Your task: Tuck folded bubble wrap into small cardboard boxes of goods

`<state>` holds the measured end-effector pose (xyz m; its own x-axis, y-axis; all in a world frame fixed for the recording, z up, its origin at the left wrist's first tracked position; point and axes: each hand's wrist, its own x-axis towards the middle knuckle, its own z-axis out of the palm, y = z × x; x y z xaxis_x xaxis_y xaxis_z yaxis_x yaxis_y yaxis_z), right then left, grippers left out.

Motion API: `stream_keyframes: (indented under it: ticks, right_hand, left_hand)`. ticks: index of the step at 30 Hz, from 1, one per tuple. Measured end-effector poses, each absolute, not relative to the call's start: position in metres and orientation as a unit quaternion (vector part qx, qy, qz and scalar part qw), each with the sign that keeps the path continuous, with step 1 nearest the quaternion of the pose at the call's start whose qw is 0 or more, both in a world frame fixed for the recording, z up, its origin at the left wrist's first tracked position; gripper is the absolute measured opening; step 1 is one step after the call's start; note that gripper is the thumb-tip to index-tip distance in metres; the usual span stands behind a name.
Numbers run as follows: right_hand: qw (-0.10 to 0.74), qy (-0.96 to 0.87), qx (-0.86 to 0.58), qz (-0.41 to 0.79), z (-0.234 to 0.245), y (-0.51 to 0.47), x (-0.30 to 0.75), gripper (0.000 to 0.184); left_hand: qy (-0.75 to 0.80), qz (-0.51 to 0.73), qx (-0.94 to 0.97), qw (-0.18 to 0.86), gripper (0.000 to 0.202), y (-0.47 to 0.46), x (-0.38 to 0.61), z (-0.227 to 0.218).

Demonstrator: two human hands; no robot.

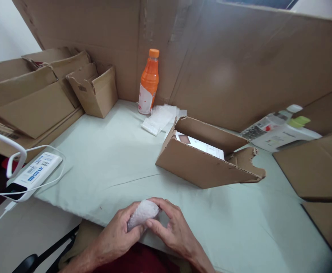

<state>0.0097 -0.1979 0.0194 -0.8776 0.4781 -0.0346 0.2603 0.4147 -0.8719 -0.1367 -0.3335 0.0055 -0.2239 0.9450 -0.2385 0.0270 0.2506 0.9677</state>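
Observation:
A small bundle of bubble wrap (143, 214), rolled and whitish, is held between both hands near the table's front edge. My left hand (120, 229) wraps round its left side, with the thumb along the lower edge. On the other side, my right hand (175, 227) grips the bundle's right end with fingers over the top and thumb below. What is inside the wrap, if anything, cannot be made out. Beyond the hands, to the right, an open cardboard box (188, 170) holds a white printed box (201, 146).
An orange bottle (149, 81) and flat translucent plastic packets (160, 118) are at the back. Cardboard bins (97, 91) line the left. A white power bank (35, 174) with cables lies at the left edge. Right are a clear bottle (271, 123) and cardboard (316, 167).

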Motion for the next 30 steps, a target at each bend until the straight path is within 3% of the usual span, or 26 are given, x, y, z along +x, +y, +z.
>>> stream_keyframes:
  ticks: [6,11,20,30]
  right_hand:
    - [0.094,-0.843,-0.224,0.480,0.022,-0.191,0.012,0.026]
    - [0.174,-0.833,-0.241,0.466,0.025,-0.185,0.010,0.015]
    - [0.295,-0.816,-0.308,0.391,0.034,-0.157,0.024,0.012]
    - [0.251,-0.797,-0.381,0.396,0.028,-0.136,0.031,0.021]
  left_hand:
    - [0.617,0.456,0.437,0.469,0.044,-0.328,-0.138,0.008]
    - [0.626,0.448,0.445,0.458,0.057,-0.324,-0.144,0.009]
    - [0.662,0.467,0.383,0.443,0.051,-0.321,-0.154,-0.019]
    - [0.664,0.486,0.415,0.389,0.036,-0.319,-0.153,-0.035]
